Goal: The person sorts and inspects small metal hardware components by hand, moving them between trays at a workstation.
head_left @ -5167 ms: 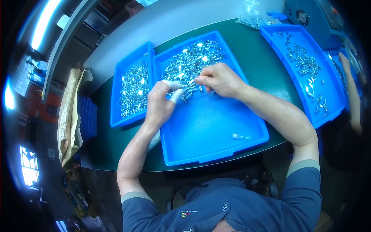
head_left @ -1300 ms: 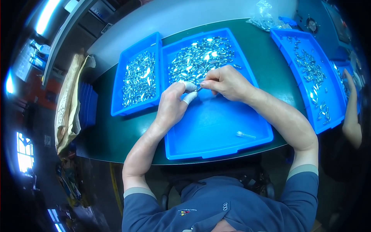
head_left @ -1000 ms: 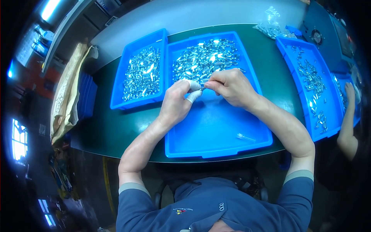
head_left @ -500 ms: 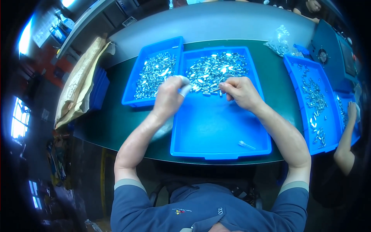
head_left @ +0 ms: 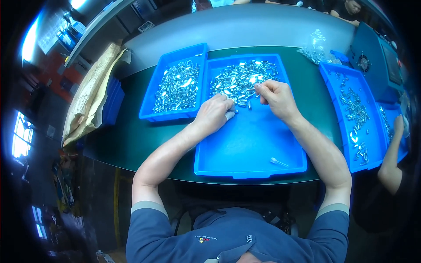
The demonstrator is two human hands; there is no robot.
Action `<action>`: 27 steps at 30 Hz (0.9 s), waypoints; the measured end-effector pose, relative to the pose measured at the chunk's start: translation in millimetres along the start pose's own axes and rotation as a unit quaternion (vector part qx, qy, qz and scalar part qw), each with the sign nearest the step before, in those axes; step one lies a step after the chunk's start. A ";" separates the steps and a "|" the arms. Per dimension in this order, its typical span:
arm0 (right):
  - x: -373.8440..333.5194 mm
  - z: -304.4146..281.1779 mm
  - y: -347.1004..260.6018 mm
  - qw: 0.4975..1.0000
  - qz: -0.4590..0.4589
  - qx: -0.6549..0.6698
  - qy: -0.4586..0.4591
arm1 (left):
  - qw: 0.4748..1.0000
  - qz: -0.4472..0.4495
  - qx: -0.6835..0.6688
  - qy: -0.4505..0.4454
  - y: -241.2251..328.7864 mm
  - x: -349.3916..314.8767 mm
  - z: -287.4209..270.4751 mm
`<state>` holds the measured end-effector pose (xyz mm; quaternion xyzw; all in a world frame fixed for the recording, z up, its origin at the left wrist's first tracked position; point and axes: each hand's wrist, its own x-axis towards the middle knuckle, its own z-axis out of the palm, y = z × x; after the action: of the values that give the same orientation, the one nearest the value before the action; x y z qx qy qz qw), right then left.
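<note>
My left hand (head_left: pixel 215 113), with white coverings on some fingers, is over the left side of the large blue tray (head_left: pixel 250 173). Its fingers are bent and closed at the near edge of a heap of small shiny metal cylinders (head_left: pixel 245 76); what they grip is hidden. My right hand (head_left: pixel 278 100) is raised over the heap's right part, thumb and forefinger pinched together. Whatever is in that pinch is too small to make out. A small clear plastic piece (head_left: pixel 279 162) lies in the tray's near right corner.
A second blue tray (head_left: pixel 151 116) of metal cylinders adjoins on the left. To the right are another parts tray (head_left: pixel 366 168), a plastic bag of parts (head_left: pixel 316 51) and a teal machine (head_left: pixel 372 57). A co-worker's hand (head_left: pixel 399 123) reaches into a small tray there. Brown paper (head_left: pixel 90 96) stands at left.
My left hand has moved right and slightly nearer me, from beside the left tray to the heap's near edge. My right hand has risen slightly away from me, still pinched.
</note>
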<state>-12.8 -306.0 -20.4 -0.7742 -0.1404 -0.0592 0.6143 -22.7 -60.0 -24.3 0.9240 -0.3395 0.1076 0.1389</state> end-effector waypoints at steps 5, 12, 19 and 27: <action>-2.8 -3.8 3.0 0.999 -0.011 -0.029 -0.014 | 0.995 -0.055 -0.058 -0.053 13.8 2.5 -11.6; -9.8 5.3 -11.8 0.992 -0.030 -0.081 -0.096 | 0.870 -0.190 -0.454 0.009 1.6 6.7 -4.7; -9.1 4.4 -10.2 0.990 -0.036 -0.096 -0.096 | 0.777 -0.218 -0.590 0.036 4.4 7.0 2.2; -7.7 3.9 -10.4 0.994 -0.059 -0.070 -0.055 | 0.773 -0.185 -0.607 0.012 3.6 6.7 3.1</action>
<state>-23.5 -301.3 -13.7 -0.8079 -0.2149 -0.0624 0.5452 -19.8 -67.7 -24.6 0.6910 -0.1550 -0.1376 0.6924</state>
